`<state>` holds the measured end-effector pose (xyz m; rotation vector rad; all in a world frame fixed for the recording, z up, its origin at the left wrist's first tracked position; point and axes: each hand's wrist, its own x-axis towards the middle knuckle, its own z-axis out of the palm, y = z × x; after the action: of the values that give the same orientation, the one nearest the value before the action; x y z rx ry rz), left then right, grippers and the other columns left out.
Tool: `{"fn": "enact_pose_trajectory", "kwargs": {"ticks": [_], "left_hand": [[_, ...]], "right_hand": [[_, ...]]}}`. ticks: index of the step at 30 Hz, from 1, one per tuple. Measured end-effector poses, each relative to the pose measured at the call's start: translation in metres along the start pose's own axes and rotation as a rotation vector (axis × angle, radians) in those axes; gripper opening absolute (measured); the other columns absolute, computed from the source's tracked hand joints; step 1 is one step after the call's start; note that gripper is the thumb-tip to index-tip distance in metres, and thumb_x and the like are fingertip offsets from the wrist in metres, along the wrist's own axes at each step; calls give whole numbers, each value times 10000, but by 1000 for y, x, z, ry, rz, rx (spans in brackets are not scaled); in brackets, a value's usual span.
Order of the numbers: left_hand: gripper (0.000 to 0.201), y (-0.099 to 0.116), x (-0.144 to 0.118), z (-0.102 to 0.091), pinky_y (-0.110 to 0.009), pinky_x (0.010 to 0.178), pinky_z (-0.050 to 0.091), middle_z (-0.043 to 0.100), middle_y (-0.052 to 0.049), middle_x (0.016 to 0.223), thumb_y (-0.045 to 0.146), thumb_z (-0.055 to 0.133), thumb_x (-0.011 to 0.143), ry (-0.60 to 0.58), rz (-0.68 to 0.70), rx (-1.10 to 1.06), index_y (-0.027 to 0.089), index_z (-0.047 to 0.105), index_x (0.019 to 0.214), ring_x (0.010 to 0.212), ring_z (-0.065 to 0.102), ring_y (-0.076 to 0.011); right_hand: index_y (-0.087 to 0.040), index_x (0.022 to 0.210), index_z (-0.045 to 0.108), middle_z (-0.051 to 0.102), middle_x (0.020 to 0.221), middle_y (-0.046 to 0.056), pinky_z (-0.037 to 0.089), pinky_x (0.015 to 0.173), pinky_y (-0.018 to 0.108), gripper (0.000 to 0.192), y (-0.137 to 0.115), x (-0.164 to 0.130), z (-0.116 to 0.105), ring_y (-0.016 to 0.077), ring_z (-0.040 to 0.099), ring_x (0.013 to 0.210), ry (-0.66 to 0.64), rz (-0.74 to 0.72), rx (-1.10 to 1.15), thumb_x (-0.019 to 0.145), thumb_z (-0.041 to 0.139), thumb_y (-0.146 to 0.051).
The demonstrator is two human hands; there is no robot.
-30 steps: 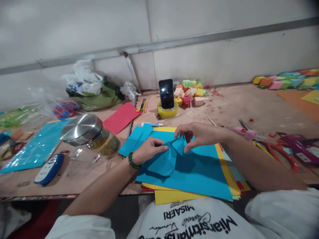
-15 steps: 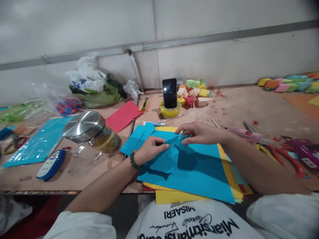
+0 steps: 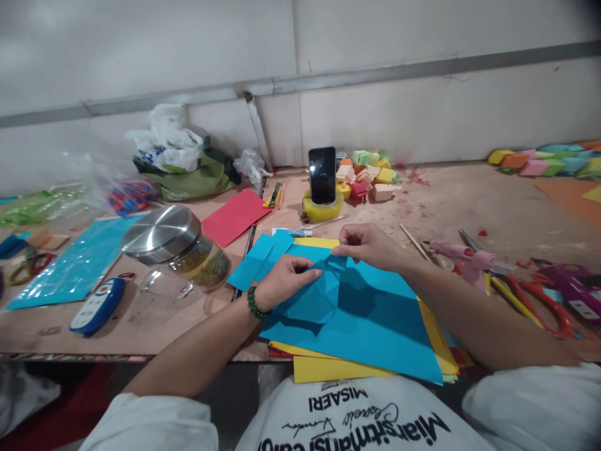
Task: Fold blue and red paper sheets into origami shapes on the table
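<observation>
A creased piece of blue paper is held between my two hands, slightly above a stack of coloured sheets. My left hand grips its left side, thumb on top and fingers partly hidden. At the upper right edge, my right hand pinches a flap of the same paper between thumb and forefinger. Beneath it lies a large blue sheet, with yellow sheets showing at its edges. Smaller blue pieces lie just beyond my left hand.
To the left stand a lidded glass jar and a blue-and-white remote. A phone leans upright in a yellow tape roll, beside folded paper boxes. At right lie a pink glue gun, orange-handled scissors and a purple tool.
My right hand has closed from loosely spread fingers into a pinch on the paper's upper right edge. My left hand keeps its grip almost unmoved.
</observation>
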<state>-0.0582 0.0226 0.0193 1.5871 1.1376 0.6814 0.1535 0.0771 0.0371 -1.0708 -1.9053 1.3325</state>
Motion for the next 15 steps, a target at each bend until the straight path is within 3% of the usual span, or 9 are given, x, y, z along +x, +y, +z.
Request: {"fn": "enact_pose_trajectory", "kwargs": {"ticks": [6,11,15], "left_hand": [[469,-3,-1,1,-247,484,180,274,60,552,520,617,783,0,-10,-13,184,369,568,524,225,-73],[477,-7,0,3,-247,471,171,260,60,544,508,619,795,5,-6,-25,187,349,568,516,222,-73],[500,-8,0,6,-249,472,167,244,62,540,517,633,778,17,1,-36,190,326,558,520,213,-74]], "right_hand": [[-236,706,381,444,446,-107,339,348,212,566,6,0,24,98,469,344,83,96,177,589,755,-645],[-237,881,451,353,464,-133,269,396,221,460,15,-4,41,74,318,374,324,-52,95,707,683,-595],[-220,981,508,281,473,-130,254,472,242,335,21,-5,47,93,293,432,430,-167,-78,812,610,-491]]}}
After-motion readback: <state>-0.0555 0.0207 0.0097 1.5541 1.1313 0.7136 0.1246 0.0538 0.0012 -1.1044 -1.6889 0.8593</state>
